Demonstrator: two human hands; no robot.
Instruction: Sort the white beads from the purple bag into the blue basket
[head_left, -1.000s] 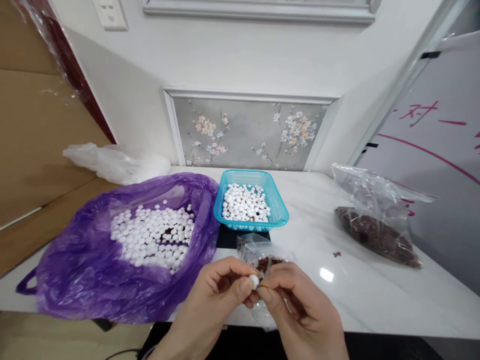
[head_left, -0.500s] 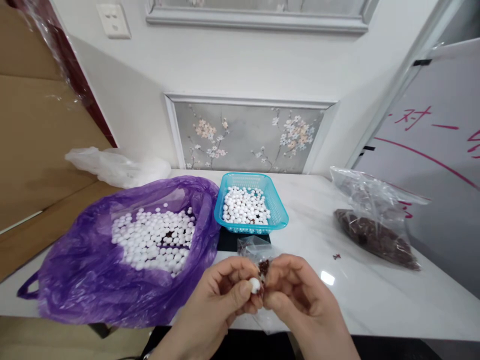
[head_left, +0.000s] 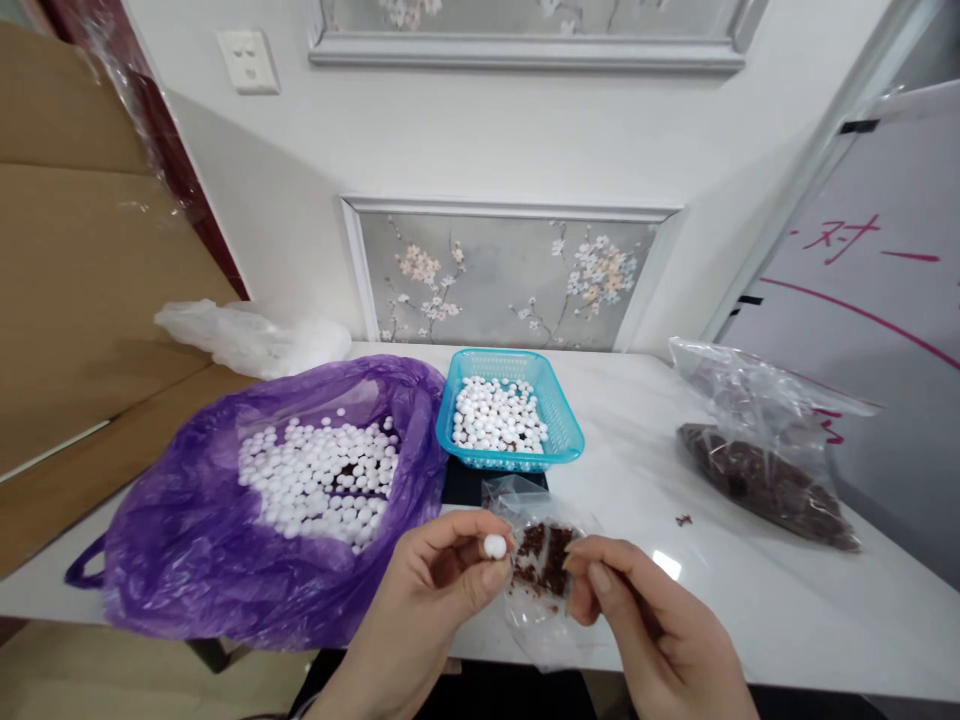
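Observation:
Between the thumb and index finger of my left hand [head_left: 442, 580] is a small white ball [head_left: 494, 547]. My right hand [head_left: 649, 610] is at the right side of a clear plastic bag [head_left: 544, 640], its thumb and index finger pinched together. Whatever those fingers hold, if anything, is too small to make out. Small reddish-brown pieces [head_left: 541, 557] lie in the clear bag, between my two hands. Just behind it stands a blue plastic basket [head_left: 564, 415] with many white balls in it. To the left, a purple plastic bag [head_left: 187, 560] lies open, also full of white balls.
A large zip bag [head_left: 765, 480] of dark brown material leans at the right, by a whiteboard [head_left: 892, 180]. A few brown bits [head_left: 683, 520] lie on the white table [head_left: 750, 610]. Cardboard [head_left: 75, 270] and a white plastic bag [head_left: 255, 340] are at the left.
My hands have drawn apart, the right one moving to the right. The white ball stays in my left hand, and more of the brown pieces in the clear bag now shows.

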